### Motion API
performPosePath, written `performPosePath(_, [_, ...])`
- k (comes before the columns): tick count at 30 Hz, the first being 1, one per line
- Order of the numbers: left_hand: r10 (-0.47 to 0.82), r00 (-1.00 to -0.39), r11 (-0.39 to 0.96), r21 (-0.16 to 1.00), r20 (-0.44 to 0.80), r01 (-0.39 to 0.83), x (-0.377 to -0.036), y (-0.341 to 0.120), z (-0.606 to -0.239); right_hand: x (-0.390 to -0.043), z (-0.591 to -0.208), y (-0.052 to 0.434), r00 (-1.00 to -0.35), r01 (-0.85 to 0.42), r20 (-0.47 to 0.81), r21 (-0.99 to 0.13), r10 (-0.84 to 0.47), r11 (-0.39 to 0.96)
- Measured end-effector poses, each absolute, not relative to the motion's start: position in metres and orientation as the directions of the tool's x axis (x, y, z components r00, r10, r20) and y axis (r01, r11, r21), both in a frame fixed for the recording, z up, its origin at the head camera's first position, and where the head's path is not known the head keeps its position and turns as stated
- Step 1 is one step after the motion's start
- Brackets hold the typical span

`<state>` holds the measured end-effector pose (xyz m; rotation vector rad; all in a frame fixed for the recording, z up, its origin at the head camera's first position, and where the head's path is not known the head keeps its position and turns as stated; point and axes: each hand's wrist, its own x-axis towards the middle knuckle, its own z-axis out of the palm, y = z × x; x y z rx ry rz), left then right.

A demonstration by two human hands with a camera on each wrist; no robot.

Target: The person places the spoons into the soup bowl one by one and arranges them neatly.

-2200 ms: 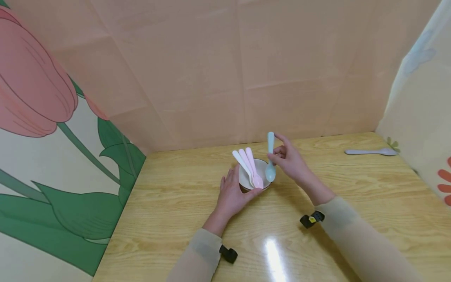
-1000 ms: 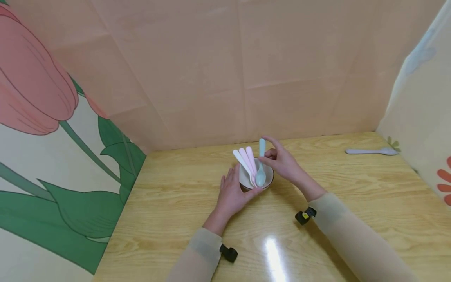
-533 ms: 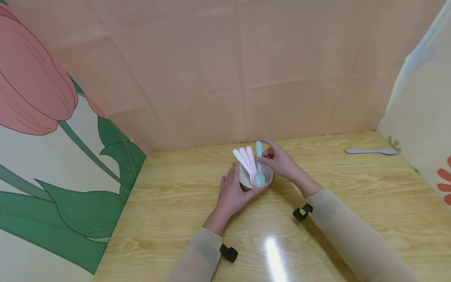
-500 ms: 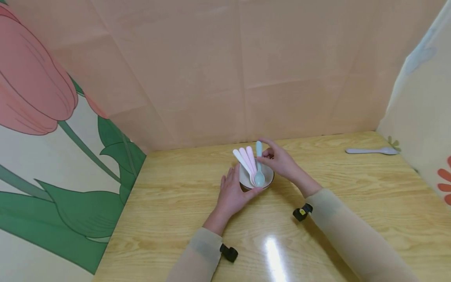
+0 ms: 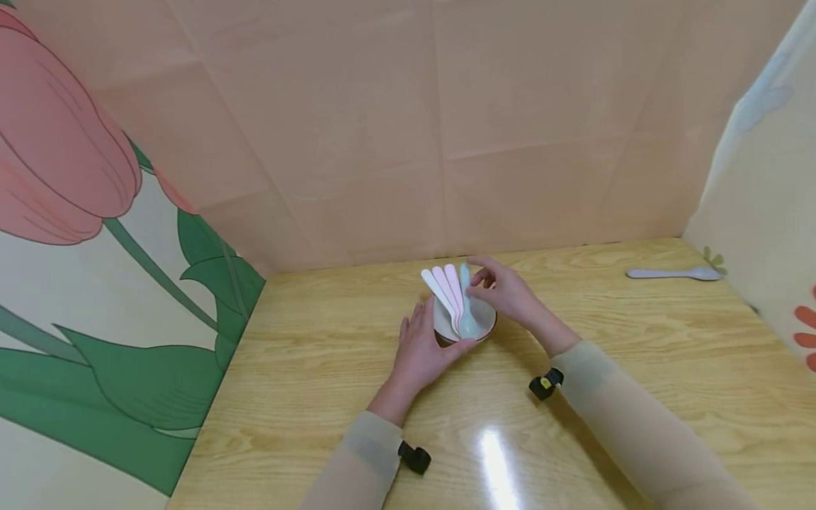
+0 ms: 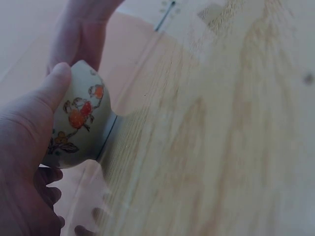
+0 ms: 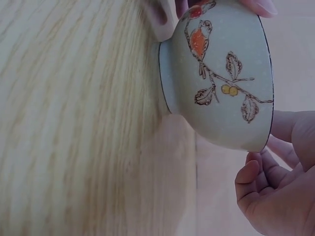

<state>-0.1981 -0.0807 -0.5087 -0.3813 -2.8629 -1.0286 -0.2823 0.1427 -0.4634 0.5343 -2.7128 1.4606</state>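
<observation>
- Two arms in pale beige sleeves reach in from the near edge of a light wooden tabletop (image 5: 306, 368), each with a small black device strapped at the wrist.
- The left hand (image 5: 423, 347) cups the near-left side of a small bowl (image 5: 487, 324), fingers curled round its wall and thumb pressed on the outside; the left wrist view shows that thumb on painted orange fruit and leaves.
- The bowl stands upright toward the middle of the tabletop, somewhat nearer the far edge. The right wrist view shows a pale glaze, a dark rim line and a painted bird on a branch.
- Inside lean a white spoon (image 5: 431, 285), two pink spoons (image 5: 448, 280) and a light blue spoon (image 5: 466, 304), handles fanned toward the far-left.
- The right hand (image 5: 506, 297) sits at the bowl's far-right side, fingertips at the blue spoon's handle; it seems to pinch it, though the contact is too small to confirm.
- A grey spoon (image 5: 674, 273) lies flat near the far-right corner, well apart from the bowl.
</observation>
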Motion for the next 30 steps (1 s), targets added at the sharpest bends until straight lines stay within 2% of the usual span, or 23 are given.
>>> performPosePath(30, [0.208,-0.965,0.733,0.628,0.16,0.262,-0.1985,-0.0819,-0.5094,-0.2795,-0.4669,0.1393,-0.952,-0.247,0.099,-0.806,-0.289,0.538])
